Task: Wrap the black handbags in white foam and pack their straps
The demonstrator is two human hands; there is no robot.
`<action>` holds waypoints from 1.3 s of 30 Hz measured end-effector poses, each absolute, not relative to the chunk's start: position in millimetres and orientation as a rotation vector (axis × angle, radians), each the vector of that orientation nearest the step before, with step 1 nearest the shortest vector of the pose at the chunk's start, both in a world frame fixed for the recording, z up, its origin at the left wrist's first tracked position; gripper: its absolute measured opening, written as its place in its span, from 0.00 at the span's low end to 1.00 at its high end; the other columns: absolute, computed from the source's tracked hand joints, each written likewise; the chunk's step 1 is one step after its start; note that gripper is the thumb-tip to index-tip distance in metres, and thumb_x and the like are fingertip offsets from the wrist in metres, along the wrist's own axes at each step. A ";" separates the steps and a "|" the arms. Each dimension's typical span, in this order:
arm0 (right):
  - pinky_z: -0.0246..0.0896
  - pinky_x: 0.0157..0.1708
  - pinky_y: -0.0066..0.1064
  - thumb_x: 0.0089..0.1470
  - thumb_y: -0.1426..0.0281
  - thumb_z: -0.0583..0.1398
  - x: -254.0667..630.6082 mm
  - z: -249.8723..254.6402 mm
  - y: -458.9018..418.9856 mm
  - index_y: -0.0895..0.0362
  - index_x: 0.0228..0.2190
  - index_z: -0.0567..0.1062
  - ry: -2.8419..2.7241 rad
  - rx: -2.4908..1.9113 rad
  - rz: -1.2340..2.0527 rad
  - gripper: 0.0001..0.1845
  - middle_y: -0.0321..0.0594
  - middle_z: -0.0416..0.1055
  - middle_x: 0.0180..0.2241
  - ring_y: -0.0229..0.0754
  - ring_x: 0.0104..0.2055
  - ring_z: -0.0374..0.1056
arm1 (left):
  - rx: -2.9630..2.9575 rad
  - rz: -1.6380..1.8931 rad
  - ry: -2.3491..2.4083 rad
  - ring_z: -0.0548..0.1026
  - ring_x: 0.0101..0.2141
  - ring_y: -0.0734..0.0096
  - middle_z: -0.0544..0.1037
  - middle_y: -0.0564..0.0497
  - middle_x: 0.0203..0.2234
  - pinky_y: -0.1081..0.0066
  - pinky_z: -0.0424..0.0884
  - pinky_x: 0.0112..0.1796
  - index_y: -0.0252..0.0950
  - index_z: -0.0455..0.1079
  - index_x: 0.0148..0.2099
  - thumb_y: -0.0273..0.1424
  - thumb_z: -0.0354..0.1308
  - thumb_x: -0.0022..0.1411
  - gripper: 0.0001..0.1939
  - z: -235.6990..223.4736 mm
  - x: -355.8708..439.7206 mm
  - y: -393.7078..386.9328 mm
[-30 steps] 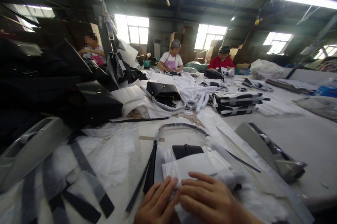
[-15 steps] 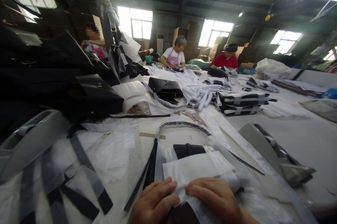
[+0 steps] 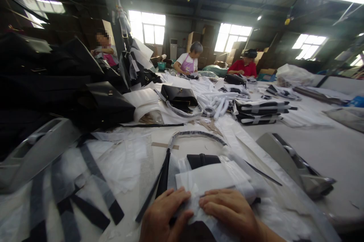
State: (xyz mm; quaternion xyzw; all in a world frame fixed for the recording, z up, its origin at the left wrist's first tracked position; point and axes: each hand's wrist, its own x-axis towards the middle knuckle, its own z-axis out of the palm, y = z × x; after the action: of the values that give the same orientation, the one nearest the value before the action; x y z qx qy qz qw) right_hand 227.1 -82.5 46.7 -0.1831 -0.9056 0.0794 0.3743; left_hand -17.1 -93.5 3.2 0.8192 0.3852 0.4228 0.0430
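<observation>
A black handbag lies at the front of the table, partly covered by a white wrapping sheet. Its long handle, wound in clear plastic, arches away from me. My left hand is closed on the sheet's left side, fingertips on its creased middle. From the right, my right hand grips the same sheet with its fingers bent over it. The fingertips of both hands are a short gap apart. Beneath them shows a dark part of the bag; my right thumb is hidden.
Grey tape dispensers stand left and right. Black straps in film lie at left, near a heap of black bags. Another handbag and wrapped stacks sit farther back. Several people work beyond.
Both hands stay on the wrapping sheet, with only slight finger shifts. The left thumb sits a little differently. The whole view has shifted slightly.
</observation>
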 end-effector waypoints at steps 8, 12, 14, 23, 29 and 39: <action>0.72 0.50 0.30 0.66 0.76 0.56 229.2 49.2 -86.8 0.62 0.46 0.73 -2.296 -0.440 0.158 0.08 0.48 0.81 0.40 0.39 0.45 0.78 | 2.777 1.324 1.000 0.81 0.45 0.70 0.83 0.54 0.44 0.71 0.77 0.47 0.39 0.74 0.49 0.35 0.58 0.67 0.11 1.8 -18.4 -88.4; 0.64 0.60 0.35 0.64 0.76 0.59 232.4 57.0 -97.1 0.60 0.40 0.76 -2.412 -0.418 -0.093 0.05 0.43 0.82 0.42 0.40 0.52 0.75 | 2.840 1.363 0.977 0.80 0.47 0.70 0.83 0.52 0.44 0.71 0.77 0.48 0.37 0.74 0.50 0.30 0.54 0.69 0.11 -1.1 -19.0 -87.0; 0.51 0.66 0.40 0.65 0.76 0.58 230.2 62.3 -99.9 0.58 0.39 0.77 -2.486 -0.422 -0.231 0.07 0.38 0.80 0.46 0.40 0.56 0.71 | 2.843 1.393 0.978 0.80 0.47 0.70 0.83 0.52 0.44 0.71 0.77 0.48 0.37 0.74 0.48 0.30 0.53 0.69 0.11 -2.5 -18.2 -87.8; 0.62 0.62 0.37 0.65 0.78 0.56 230.9 63.4 -96.6 0.64 0.39 0.77 -2.580 -0.350 -0.120 0.09 0.44 0.80 0.44 0.41 0.52 0.73 | 2.839 1.403 0.970 0.80 0.47 0.71 0.83 0.52 0.44 0.71 0.76 0.49 0.38 0.74 0.49 0.29 0.53 0.69 0.11 -3.6 -18.6 -88.4; 0.65 0.58 0.29 0.66 0.77 0.55 233.8 68.3 -101.5 0.66 0.46 0.75 -2.551 -0.423 -0.076 0.11 0.43 0.81 0.43 0.38 0.48 0.75 | 2.834 1.390 0.973 0.80 0.47 0.71 0.83 0.52 0.45 0.70 0.75 0.51 0.38 0.74 0.50 0.28 0.53 0.69 0.11 -4.9 -19.6 -87.5; 0.69 0.55 0.33 0.69 0.76 0.50 240.0 63.5 -99.7 0.62 0.36 0.78 -2.580 -0.392 -0.178 0.17 0.41 0.81 0.35 0.41 0.47 0.75 | 2.902 1.390 0.954 0.79 0.48 0.71 0.83 0.51 0.45 0.70 0.75 0.51 0.37 0.74 0.50 0.26 0.52 0.69 0.12 -4.3 -18.6 -88.7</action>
State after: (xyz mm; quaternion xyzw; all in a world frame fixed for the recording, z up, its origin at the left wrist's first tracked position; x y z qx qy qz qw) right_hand 240.0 -99.7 63.5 -0.1447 -0.9524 -0.0658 0.2601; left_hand -18.6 -88.7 -4.3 0.8597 0.2826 0.4119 -0.1070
